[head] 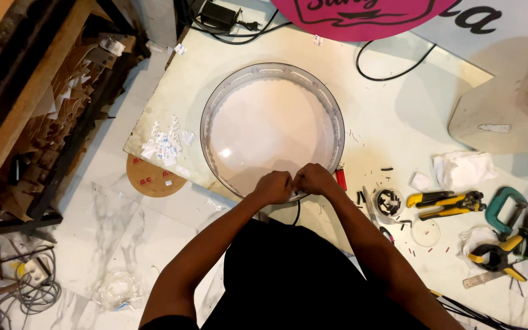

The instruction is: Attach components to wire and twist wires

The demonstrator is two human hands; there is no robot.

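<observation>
I see my left hand (272, 186) and right hand (314, 179) pinched together on the near rim of the round clear tray (272, 127), steadying it on the tabletop (392, 122).

We see a round sign housing (272, 131) with a clear, glossy plastic wall and a smooth, matt white face that catches one small glare, lying on a scuffed, matt cream board (392, 122). To the right lie pliers (446, 203) with yellow-and-black plastic grips and crumpled white paper (462, 168). Far left, rough brown cardboard scraps (71, 91) pile beside the polished marble-look floor (111, 214).
</observation>
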